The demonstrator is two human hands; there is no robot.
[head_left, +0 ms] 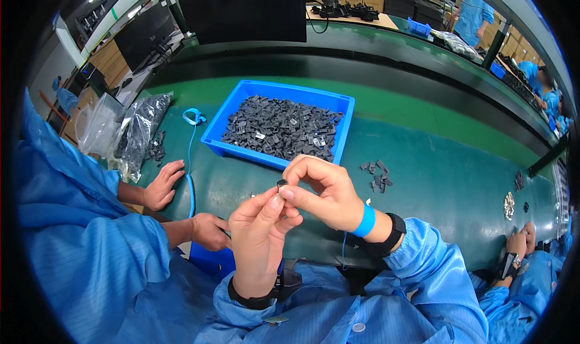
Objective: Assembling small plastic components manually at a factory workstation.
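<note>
Your left hand (260, 229) and right hand (323, 190) meet over the near part of the table, both with thumb and forefinger pinched at a small black part (281, 184). It sits between your fingertips, which hide much of it, so its exact shape is hard to tell. Your left palm is turned partly up, its other fingers curled; your right hand reaches in from the other side. A blue wristband (365, 222) circles your right wrist, just beside a black band (394, 235).

Just beyond your hands, a blue tray (345, 129) stands on the green table (435, 162), holding a broad heap of black pieces (278, 126) with a few pale ones among them. To the right of the tray lies a small loose group of dark pieces (377, 178).

On your left, a blue coiled cord (191, 196) runs down from a blue loop (193, 116), and beyond it rests a clear bag (145, 126) of dark contents. A co-worker at your left has one hand (164, 185) resting on the table edge. Far to your right, another person's hands (518, 244) are near a small pile of silvery pieces (509, 205). A dark screen (244, 11) stands at the back.
</note>
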